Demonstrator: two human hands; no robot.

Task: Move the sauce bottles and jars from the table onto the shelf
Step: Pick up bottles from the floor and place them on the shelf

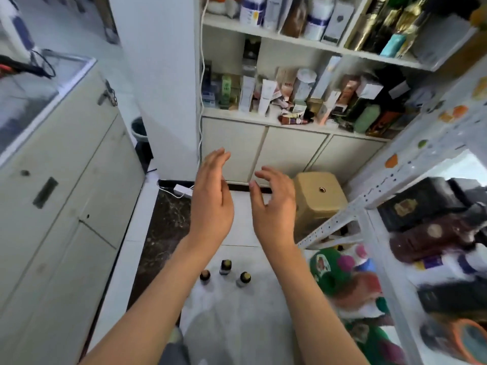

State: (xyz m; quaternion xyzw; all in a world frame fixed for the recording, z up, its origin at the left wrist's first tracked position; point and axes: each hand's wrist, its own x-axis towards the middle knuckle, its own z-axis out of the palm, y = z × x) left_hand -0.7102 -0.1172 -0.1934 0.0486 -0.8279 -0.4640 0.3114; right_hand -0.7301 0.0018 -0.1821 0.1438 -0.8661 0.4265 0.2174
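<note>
Down on the white table three small bottles wait untouched, well below left hand and right hand, both empty with fingers loose, so shelving onto the rack looks barely begun.

The light is bright, soft and even, with only faint shadows. Things far right of the fingers look smeared and blurry. The shelf above the fingers is blurry too. Straight lines bend near the edges.
</note>
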